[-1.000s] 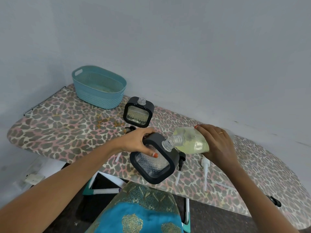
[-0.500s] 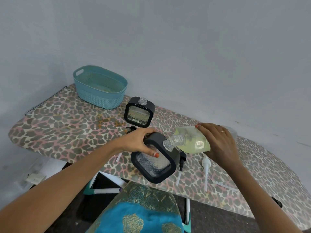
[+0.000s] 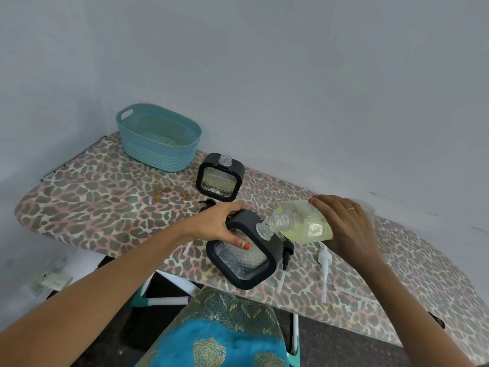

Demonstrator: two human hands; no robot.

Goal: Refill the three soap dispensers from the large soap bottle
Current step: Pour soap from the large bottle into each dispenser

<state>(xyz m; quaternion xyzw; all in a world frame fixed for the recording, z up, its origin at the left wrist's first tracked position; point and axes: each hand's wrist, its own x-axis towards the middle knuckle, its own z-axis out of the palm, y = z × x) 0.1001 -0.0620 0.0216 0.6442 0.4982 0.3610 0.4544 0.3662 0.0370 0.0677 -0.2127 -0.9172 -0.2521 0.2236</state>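
Little is changing since the earlier frame: the right hand (image 3: 346,223) is still gripping the large soap bottle (image 3: 304,223), tipping it at three o'clock of the dispenser (image 3: 243,250), clasped by the left hand (image 3: 222,223). The bottle is probably soft-walled and slippery; hold mid-body.

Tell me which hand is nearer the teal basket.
Left. The left hand grips the tilted dispenser below the basket; the right hand is farther right.

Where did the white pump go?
The white pump lies on the ironing board, near its front edge, just below the right hand holding the soap bottle.
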